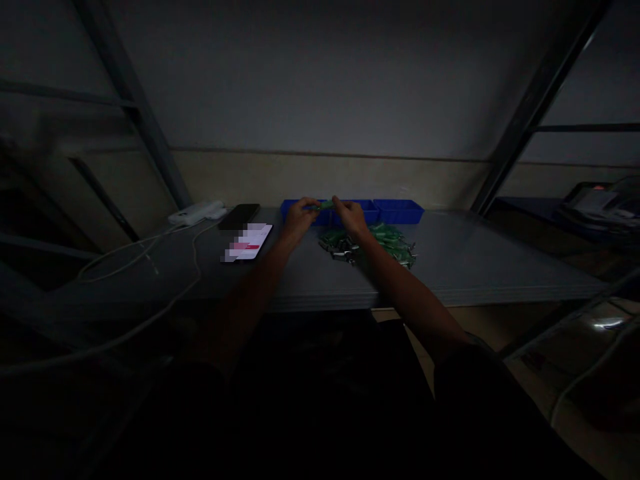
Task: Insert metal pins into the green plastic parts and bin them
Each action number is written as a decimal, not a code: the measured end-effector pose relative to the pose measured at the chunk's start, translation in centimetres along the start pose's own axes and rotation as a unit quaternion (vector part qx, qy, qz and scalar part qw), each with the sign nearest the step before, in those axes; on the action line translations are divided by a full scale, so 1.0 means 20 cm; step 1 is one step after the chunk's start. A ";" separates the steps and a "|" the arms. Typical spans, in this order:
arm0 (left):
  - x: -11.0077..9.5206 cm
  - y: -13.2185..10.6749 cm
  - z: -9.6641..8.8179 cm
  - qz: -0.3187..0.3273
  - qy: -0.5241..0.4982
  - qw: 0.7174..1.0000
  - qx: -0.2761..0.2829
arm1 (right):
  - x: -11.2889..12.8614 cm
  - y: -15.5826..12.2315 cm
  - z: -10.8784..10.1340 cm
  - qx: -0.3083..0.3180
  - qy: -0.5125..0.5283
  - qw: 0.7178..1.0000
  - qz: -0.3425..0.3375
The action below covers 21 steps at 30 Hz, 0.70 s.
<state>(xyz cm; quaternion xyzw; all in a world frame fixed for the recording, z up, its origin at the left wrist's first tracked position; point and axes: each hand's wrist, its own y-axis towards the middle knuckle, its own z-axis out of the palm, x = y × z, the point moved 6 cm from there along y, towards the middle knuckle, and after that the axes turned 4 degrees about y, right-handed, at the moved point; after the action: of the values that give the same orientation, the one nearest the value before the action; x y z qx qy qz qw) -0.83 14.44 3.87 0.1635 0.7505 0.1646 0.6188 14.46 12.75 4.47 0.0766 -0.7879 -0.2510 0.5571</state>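
My left hand [301,219] and my right hand [350,215] are raised over the back of the table. Between them is a small, slim green piece [326,205], pinched in the fingertips of both. Its exact kind is too dim and small to make out. Below and around my right wrist lies a loose pile of green pieces with shiny metal parts [395,245]. Just behind my hands stand blue bins [399,212] in a row; the hands partly cover the left and middle ones.
On the left of the grey table [310,287] lie a lit phone [250,243], a dark phone-like slab [240,217] and a white power strip [197,212]. A pale cable [195,257] loops over the left side. Metal frame posts rise at both ends, before a wall.
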 end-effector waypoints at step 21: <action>0.10 -0.03 -0.01 -0.238 -0.081 0.968 -0.022 | 0.15 -0.07 0.09 0.092 -0.247 0.948 -0.178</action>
<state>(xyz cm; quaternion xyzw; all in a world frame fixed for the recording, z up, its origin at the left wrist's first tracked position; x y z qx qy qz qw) -1.36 14.75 1.92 -0.0204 0.7117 0.0154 0.7020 11.47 11.01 5.83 0.2022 -0.8938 -0.2836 0.2823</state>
